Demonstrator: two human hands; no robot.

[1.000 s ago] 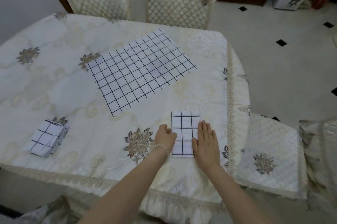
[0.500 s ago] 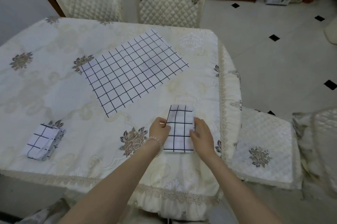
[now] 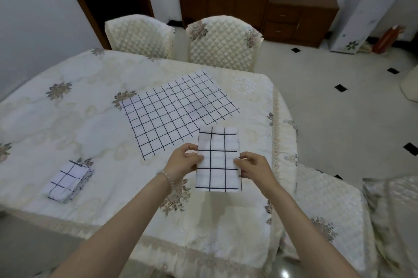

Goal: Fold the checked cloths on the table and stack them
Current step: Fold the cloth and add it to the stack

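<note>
A folded white cloth with black checks is held up above the table near its right front. My left hand pinches its left edge and my right hand pinches its right edge. An unfolded checked cloth lies flat on the middle of the table, just beyond the held one. A stack of folded checked cloths sits at the front left of the table.
The table wears a cream floral tablecloth with a lace hem. Two quilted chairs stand at its far side and another quilted seat is at the right. Wooden cabinets stand against the back wall.
The folded cloth lay flat under both hands a second ago. Both hands took it by its side edges and lifted it off the table. The head has tilted up.
</note>
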